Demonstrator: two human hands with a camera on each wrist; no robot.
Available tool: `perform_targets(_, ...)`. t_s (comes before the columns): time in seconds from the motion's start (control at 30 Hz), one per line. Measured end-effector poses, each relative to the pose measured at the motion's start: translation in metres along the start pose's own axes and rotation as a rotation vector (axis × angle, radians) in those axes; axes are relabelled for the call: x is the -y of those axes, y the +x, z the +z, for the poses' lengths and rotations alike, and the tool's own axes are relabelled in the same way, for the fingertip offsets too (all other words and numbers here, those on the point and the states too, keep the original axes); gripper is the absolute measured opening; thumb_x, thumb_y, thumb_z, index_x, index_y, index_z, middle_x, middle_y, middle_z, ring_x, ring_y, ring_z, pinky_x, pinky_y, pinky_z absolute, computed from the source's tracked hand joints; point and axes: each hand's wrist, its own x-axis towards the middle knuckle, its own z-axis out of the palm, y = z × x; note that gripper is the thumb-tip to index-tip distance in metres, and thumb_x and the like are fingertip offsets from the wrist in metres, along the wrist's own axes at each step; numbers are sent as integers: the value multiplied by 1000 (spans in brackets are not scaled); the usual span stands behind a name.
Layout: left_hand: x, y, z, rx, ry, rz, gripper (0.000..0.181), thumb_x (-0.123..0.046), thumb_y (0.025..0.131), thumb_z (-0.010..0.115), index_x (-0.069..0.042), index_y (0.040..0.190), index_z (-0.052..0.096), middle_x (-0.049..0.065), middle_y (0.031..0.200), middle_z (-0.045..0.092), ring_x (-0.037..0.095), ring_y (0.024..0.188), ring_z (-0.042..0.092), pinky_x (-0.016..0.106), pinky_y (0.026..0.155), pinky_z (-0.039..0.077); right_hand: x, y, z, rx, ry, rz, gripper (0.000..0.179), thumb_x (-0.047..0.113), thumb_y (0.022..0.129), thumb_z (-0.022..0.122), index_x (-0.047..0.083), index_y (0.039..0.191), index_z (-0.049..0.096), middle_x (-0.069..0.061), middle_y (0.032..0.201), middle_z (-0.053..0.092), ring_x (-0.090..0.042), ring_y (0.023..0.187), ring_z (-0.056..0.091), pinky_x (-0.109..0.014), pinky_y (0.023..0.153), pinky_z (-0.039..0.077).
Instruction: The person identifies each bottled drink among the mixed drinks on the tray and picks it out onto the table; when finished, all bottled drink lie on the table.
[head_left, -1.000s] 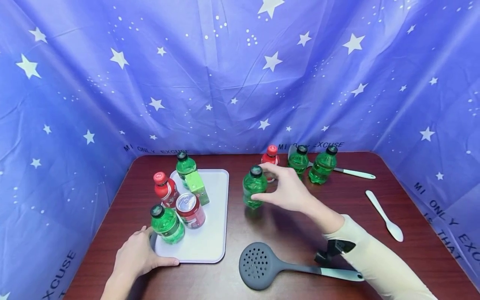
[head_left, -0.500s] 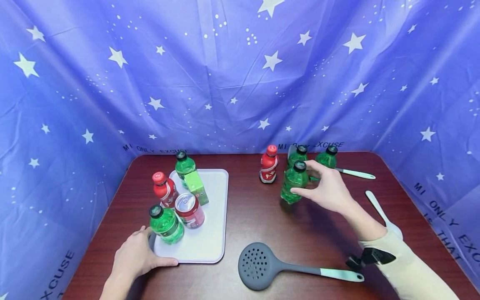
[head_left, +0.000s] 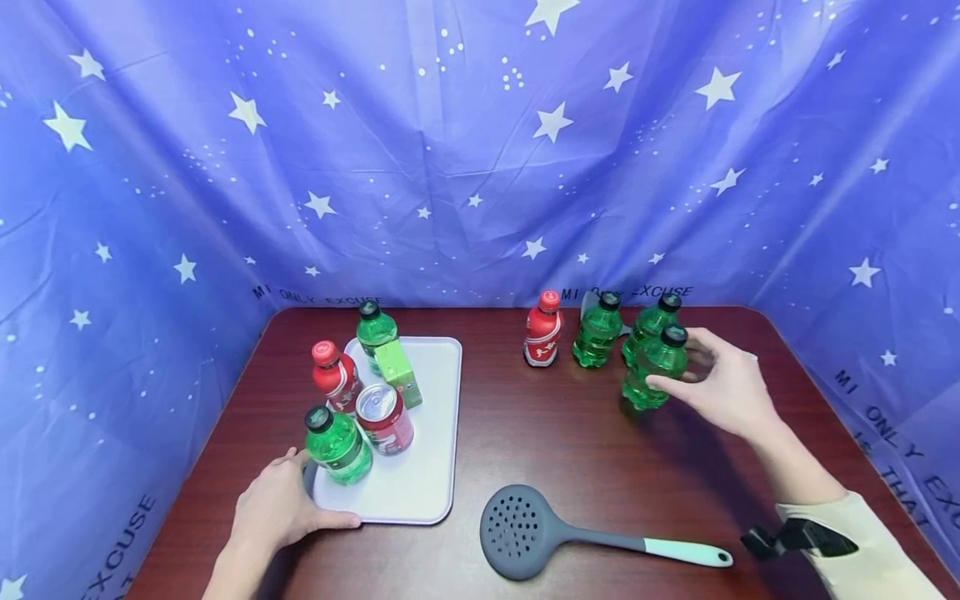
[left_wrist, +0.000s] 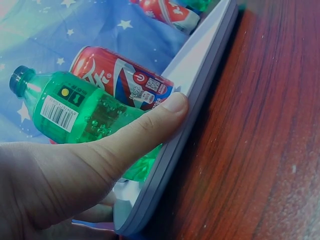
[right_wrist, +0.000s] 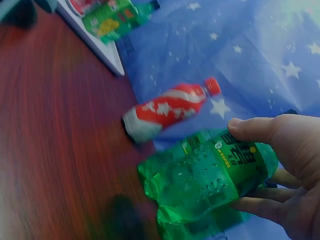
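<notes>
My right hand grips a green soda bottle by its side, upright and seemingly just off the table. Close behind it stands another green bottle, partly hidden. My left hand holds the near left corner of a white tray, its thumb lying along the rim. On the tray are a green bottle nearest that hand, a red soda can, a red bottle, a green drink carton and a farther green bottle.
A red bottle and a green bottle stand at the back of the table. A grey utensil head shows behind them. A slotted skimmer lies in front. Starred cloth encloses the sides and back.
My right hand has carried the green bottle rightward, from beside the red bottle to in front of the rightmost green bottle. The arm now hides the white spoon. My left hand stays on the tray.
</notes>
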Motion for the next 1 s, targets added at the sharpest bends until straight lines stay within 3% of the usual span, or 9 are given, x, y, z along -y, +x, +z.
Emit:
perform_targets(0.1, -2, 1, -1, -6, -4, 10, 136, -90, 43, 87, 1, 141, 63, 37, 136, 65, 57, 131, 58, 70, 90, 57, -11, 0, -9, -49, -32, 21, 60, 21, 72, 101, 10, 122, 70, -17, 110, 79, 35, 89, 51, 2, 72, 47)
perform_targets(0.17, -2, 2, -1, -4, -6, 9, 135, -89, 43, 88, 0, 141, 63, 37, 136, 65, 57, 132, 58, 70, 91, 57, -18, 0, -15, -62, -46, 49, 60, 22, 73, 100, 10, 123, 70, -7, 106, 79, 35, 87, 51, 2, 71, 46)
perform_targets(0.3, -3, 2, -1, 6, -8, 2, 134, -88, 44, 89, 0, 142, 63, 37, 137, 65, 57, 133, 57, 71, 92, 56, -32, 3, -24, -67, -46, 111, 59, 24, 76, 98, 8, 124, 69, 31, 98, 65, 33, 83, 53, 0, 68, 46)
perform_targets(0.4, -3, 1, -1, 5, -8, -1, 134, -87, 44, 89, 0, 142, 63, 37, 137, 64, 57, 134, 57, 72, 92, 56, -41, 6, -27, -67, -41, 162, 60, 26, 79, 97, 6, 127, 67, 37, 97, 58, 34, 83, 52, 1, 70, 45)
perform_targets(0.53, -3, 0, -1, -4, -7, 1, 134, -87, 43, 89, 0, 141, 63, 38, 137, 64, 57, 133, 58, 72, 92, 56, -49, 11, -28, -60, -77, 253, 66, 37, 83, 93, 8, 133, 63, 2, 110, 74, 35, 85, 46, -4, 74, 40)
perform_targets(0.63, -3, -1, 0, -8, -4, 2, 134, -87, 43, 89, 0, 141, 64, 38, 136, 64, 57, 132, 58, 72, 92, 56, -54, 15, -27, -51, -92, 293, 70, 42, 85, 91, 7, 137, 61, -19, 124, 73, 34, 84, 43, -9, 75, 39)
perform_targets(1.0, -3, -2, 0, -11, -6, -10, 134, -87, 42, 90, -1, 141, 64, 37, 139, 63, 56, 134, 57, 72, 90, 56, -68, 30, -25, -71, -127, 277, 66, 38, 87, 88, 2, 135, 61, -27, 123, 72, 30, 76, 41, -7, 63, 40)
